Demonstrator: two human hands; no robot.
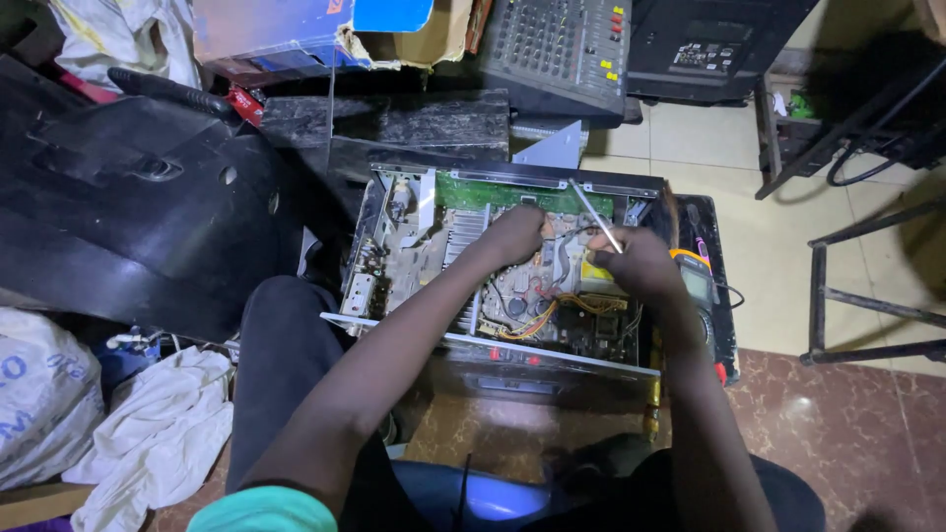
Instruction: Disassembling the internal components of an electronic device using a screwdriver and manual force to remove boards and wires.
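Observation:
An opened metal amplifier chassis (394, 212) stands in front of me, its circuit boards, green board strip (493, 190) and orange-yellow wires (552, 320) exposed. My left hand (514, 234) reaches into the middle of the chassis, fingers curled down among the components; what it grips is hidden. My right hand (636, 261) is over the right side of the chassis, closed around a thin metal rod-like tool (594, 213) that slants up to the left. A yellow multimeter (697, 279) lies just right of that hand.
A large black plastic panel (138, 217) lies to the left. White cloth (163, 433) and a bag (39, 394) sit at lower left. An audio mixer (562, 49) and black device (705, 44) stand behind. A metal stool frame (867, 296) is at right on the tiled floor.

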